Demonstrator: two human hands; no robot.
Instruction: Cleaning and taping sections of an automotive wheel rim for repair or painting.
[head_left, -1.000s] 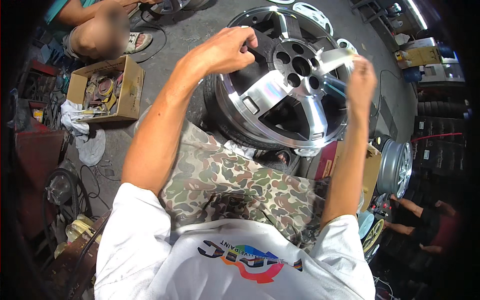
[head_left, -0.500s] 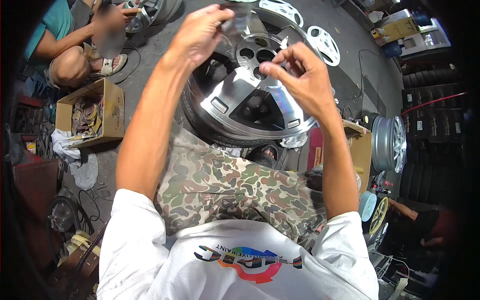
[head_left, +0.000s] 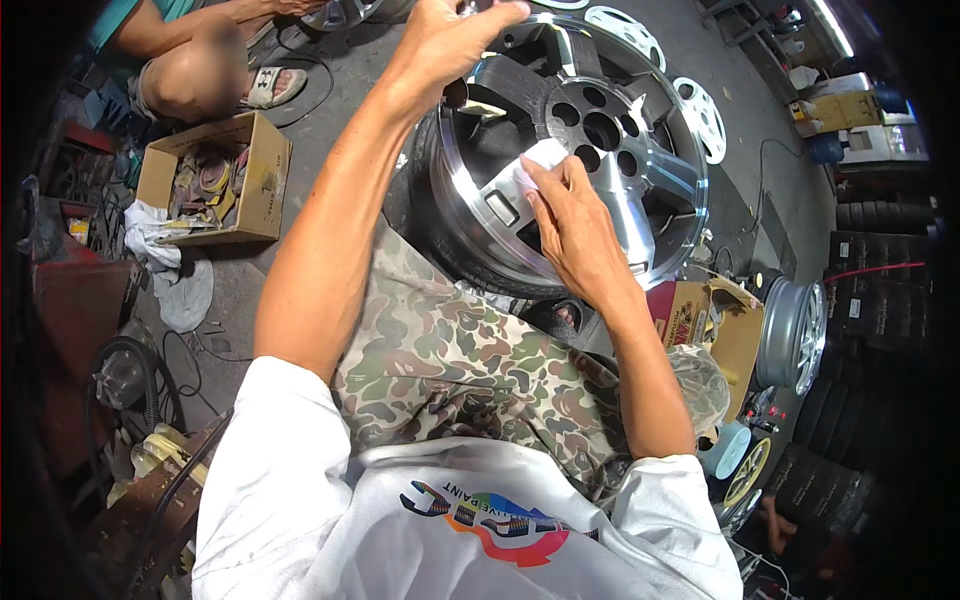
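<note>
In front of me lies a machined silver-and-black alloy wheel rim [head_left: 660, 185], tilted, with a ring of bolt holes and dark gaps between its spokes. My left hand [head_left: 455, 45] is at the wheel's far left edge, partly cut off by the picture's top. Its fingers are bent around something small and shiny that I cannot make out. My right hand [head_left: 578, 225] is over the near spoke, fingers drawn together and tips at a bright white patch on it. Whether that patch is glare or a thin piece in the fingers is unclear.
An open cardboard box [head_left: 265, 190] of worn abrasive discs stands left, with a white rag [head_left: 185, 290] beside it. A person's sandalled foot [head_left: 275, 88] is beyond. White wheel covers [head_left: 702, 120] lie far right; another silver wheel [head_left: 792, 335] stands right, near an open carton [head_left: 735, 320].
The view has shifted, so the wheel appears farther right. My right hand has come down from above the wheel onto the near spoke. My left hand is now higher in the picture.
</note>
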